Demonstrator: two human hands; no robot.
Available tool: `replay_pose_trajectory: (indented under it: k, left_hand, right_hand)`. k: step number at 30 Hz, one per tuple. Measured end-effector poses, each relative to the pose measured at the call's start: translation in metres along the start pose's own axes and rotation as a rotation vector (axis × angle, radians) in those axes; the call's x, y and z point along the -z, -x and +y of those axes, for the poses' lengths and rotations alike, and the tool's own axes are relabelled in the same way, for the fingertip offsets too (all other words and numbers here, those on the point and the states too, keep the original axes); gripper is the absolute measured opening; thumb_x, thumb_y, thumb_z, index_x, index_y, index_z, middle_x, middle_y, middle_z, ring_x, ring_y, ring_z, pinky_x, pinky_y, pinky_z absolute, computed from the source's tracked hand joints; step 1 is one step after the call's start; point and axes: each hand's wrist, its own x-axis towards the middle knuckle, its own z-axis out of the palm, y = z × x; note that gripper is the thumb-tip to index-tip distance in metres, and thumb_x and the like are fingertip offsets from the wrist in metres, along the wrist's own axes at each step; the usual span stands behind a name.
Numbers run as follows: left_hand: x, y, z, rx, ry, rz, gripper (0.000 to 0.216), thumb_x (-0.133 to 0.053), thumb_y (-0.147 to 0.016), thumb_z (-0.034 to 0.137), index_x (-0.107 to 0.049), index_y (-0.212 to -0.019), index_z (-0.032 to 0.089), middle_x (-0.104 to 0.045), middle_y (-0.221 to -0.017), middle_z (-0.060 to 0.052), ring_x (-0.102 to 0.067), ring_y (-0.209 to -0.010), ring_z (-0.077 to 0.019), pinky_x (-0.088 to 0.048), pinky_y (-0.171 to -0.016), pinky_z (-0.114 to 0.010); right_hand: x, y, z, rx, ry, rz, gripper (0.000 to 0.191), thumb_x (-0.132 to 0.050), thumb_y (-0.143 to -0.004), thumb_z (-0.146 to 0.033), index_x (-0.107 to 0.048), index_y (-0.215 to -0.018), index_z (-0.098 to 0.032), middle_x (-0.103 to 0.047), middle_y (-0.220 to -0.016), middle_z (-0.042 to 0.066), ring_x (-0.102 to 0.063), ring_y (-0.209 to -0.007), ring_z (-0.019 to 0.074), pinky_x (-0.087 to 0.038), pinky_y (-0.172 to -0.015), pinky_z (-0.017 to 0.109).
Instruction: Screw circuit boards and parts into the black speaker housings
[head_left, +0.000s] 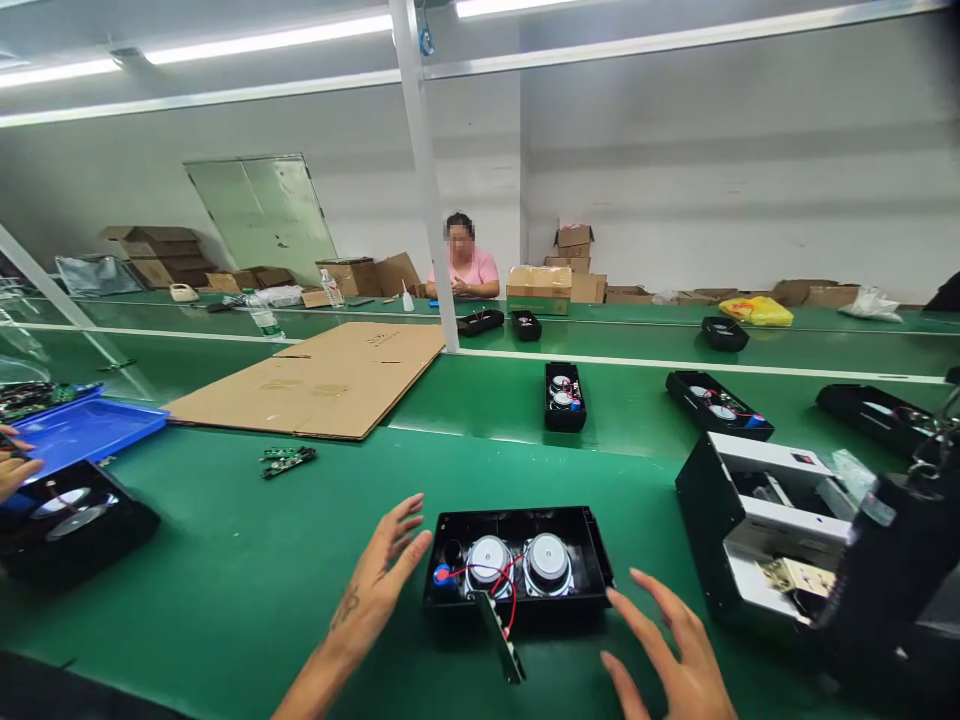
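On the green bench in front of me lies a black speaker housing (577,525), its inside facing up. Two round speaker drivers (548,562) sit in it, with red wires and a blue part (442,574) at the left end. A narrow circuit board (499,638) hangs over the near edge on the wires. My left hand (386,560) is beside the housing's left end, fingers spread, holding nothing. At the right end my right hand (667,650) is open too, its fingertips close to the corner; whether they touch it I cannot tell.
To the right stands a black-and-white machine (765,540). Small circuit boards (287,459) and a cardboard sheet (322,375) lie left. At far left, another person's hand (15,465) is by a second housing (75,525) and a blue tray (97,430). More housings (565,397) lie beyond; a person (471,265) sits opposite.
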Motion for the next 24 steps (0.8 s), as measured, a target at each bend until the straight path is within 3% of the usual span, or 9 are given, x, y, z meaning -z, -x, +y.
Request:
replay_pose_trajectory:
  k: [2,4,8,11,14,15,19,22,24]
  left_hand:
    - [-0.013,0.003,-0.01,0.055,0.078,-0.082,0.069,-0.059,-0.098,0.07,-0.055,-0.153,0.028,-0.062,-0.159,-0.014,-0.064,-0.142,-0.0365,-0.056,-0.117,-0.054]
    - [-0.028,0.01,-0.008,0.06,0.102,-0.113,0.062,-0.054,-0.102,0.065,-0.056,-0.152,0.03,-0.059,-0.162,-0.011,-0.059,-0.148,-0.0351,-0.05,-0.123,-0.055]
    - [-0.054,0.029,0.003,-0.037,0.096,0.007,0.041,-0.049,-0.107,0.05,-0.065,-0.138,0.03,-0.065,-0.151,-0.008,-0.057,-0.147,-0.0307,-0.043,-0.129,-0.055]
    - [-0.068,0.039,0.004,-0.093,0.086,0.07,0.032,-0.049,-0.106,0.043,-0.071,-0.125,0.03,-0.067,-0.144,-0.008,-0.06,-0.141,-0.0299,-0.046,-0.127,-0.056]
    - [-0.075,0.04,0.005,-0.073,0.085,0.068,0.034,-0.046,-0.106,0.043,-0.076,-0.108,0.028,-0.065,-0.143,-0.009,-0.062,-0.138,-0.0315,-0.05,-0.122,-0.057]
    - [-0.074,0.04,0.006,-0.065,0.089,0.057,0.035,-0.046,-0.106,0.044,-0.076,-0.105,0.027,-0.064,-0.143,-0.01,-0.062,-0.137,-0.0319,-0.051,-0.121,-0.057]
    - [-0.065,0.041,0.011,-0.127,0.099,-0.046,0.037,-0.051,-0.106,0.053,-0.077,-0.105,0.027,-0.06,-0.152,-0.012,-0.06,-0.142,-0.0347,-0.051,-0.119,-0.059]
    - [-0.058,0.05,0.018,-0.218,0.094,-0.164,0.033,-0.065,-0.1,0.056,-0.078,-0.099,0.026,-0.044,-0.171,-0.011,-0.052,-0.151,-0.0394,-0.048,-0.122,-0.061]
    - [-0.059,0.057,0.023,-0.226,0.07,-0.241,0.028,-0.07,-0.098,0.05,-0.077,-0.088,0.025,-0.038,-0.177,-0.008,-0.051,-0.152,-0.0406,-0.049,-0.122,-0.062]
  right_hand:
    - [-0.006,-0.023,-0.009,0.128,0.014,-0.016,0.03,-0.063,-0.101,-0.028,-0.075,-0.129,-0.027,-0.077,-0.137,0.01,-0.073,-0.129,0.0335,-0.065,-0.092,0.042]
    - [-0.008,-0.041,-0.017,0.157,-0.042,0.012,0.021,-0.062,-0.1,-0.017,-0.075,-0.114,-0.026,-0.082,-0.118,0.006,-0.073,-0.129,0.0321,-0.06,-0.099,0.044]
    - [0.008,-0.046,-0.023,0.206,-0.203,0.053,0.027,-0.064,-0.095,-0.005,-0.065,-0.079,-0.028,-0.076,-0.077,-0.005,-0.079,-0.094,0.0208,-0.052,-0.105,0.042]
    - [0.022,-0.034,-0.016,0.188,-0.171,0.009,0.028,-0.062,-0.095,-0.006,-0.071,-0.089,-0.031,-0.077,-0.078,-0.005,-0.079,-0.086,0.0189,-0.053,-0.102,0.04]
    - [0.022,-0.027,-0.002,0.227,0.004,-0.021,0.031,-0.06,-0.099,-0.017,-0.074,-0.125,-0.028,-0.084,-0.111,0.004,-0.08,-0.108,0.0242,-0.055,-0.1,0.04]
    - [0.019,-0.027,0.003,0.244,0.049,-0.026,0.032,-0.06,-0.1,-0.019,-0.073,-0.128,-0.027,-0.083,-0.118,0.005,-0.079,-0.114,0.0257,-0.054,-0.101,0.042]
    - [0.014,-0.036,0.015,0.335,0.051,-0.069,0.018,-0.066,-0.097,-0.015,-0.075,-0.102,-0.029,-0.08,-0.091,-0.003,-0.08,-0.104,0.0232,-0.041,-0.118,0.045]
    - [0.026,-0.042,0.018,0.41,0.049,-0.122,0.012,-0.07,-0.096,-0.021,-0.074,-0.096,-0.031,-0.077,-0.081,-0.007,-0.08,-0.094,0.0206,-0.033,-0.124,0.044]
    - [0.039,-0.041,0.02,0.444,0.053,-0.126,0.01,-0.07,-0.096,-0.024,-0.075,-0.094,-0.033,-0.077,-0.078,-0.009,-0.081,-0.088,0.0195,-0.035,-0.122,0.043]
